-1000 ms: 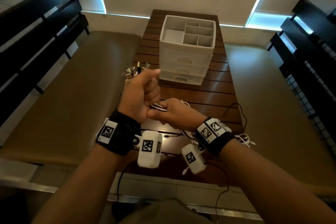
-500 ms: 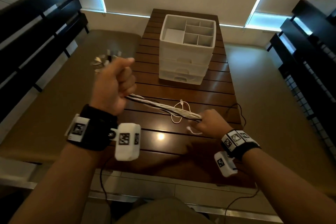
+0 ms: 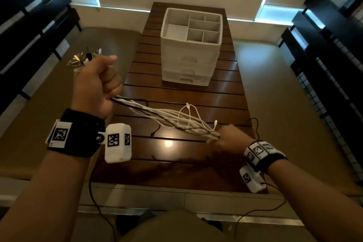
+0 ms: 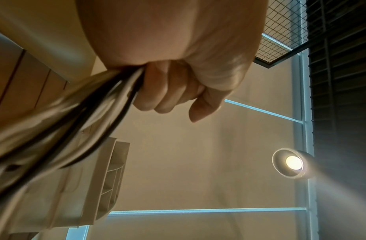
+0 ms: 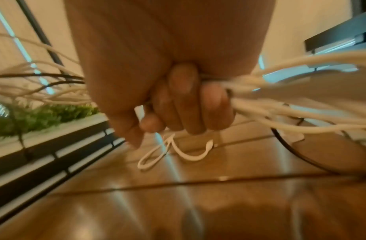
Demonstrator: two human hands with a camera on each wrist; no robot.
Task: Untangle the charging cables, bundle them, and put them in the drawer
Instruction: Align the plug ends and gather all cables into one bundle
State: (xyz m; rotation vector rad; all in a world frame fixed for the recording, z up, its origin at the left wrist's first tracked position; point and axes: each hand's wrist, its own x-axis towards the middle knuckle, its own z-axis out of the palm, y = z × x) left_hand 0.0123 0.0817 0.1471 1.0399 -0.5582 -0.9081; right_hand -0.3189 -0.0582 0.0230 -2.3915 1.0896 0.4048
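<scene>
Dim room, slatted wooden desk (image 3: 176, 155) with a lamp glare on it, benches down both sides. Nearest me, both fists are wrapped round the cable bundle (image 3: 167, 117), which runs taut between them just above the wood. Right hand (image 3: 230, 139) is low near the desk's right edge, fingers (image 5: 184, 104) curled tight round the white strands, loose tails fanning out either side of the fist. Left hand (image 3: 96, 84) is raised off to the left, also clamped shut on the cables, with the USB plugs (image 3: 82, 59) sticking out the top of the fist.

One thin white cable (image 3: 188, 112) loops free out of the bundle, small connector dangling, so I'd say it's not fully gathered.

Handling-wise: these look light, floppy and a bit slick, with springy memory, so they'll likely want to uncoil. Best bet is probably holding near the plug ends and mid-length, not by the connectors themselves, folding in halves.

Further back sits the white drawer unit (image 3: 188, 59), all drawers looking closed, divided tray on top. Beyond that, blinds with a blue glow at the edges.
</scene>
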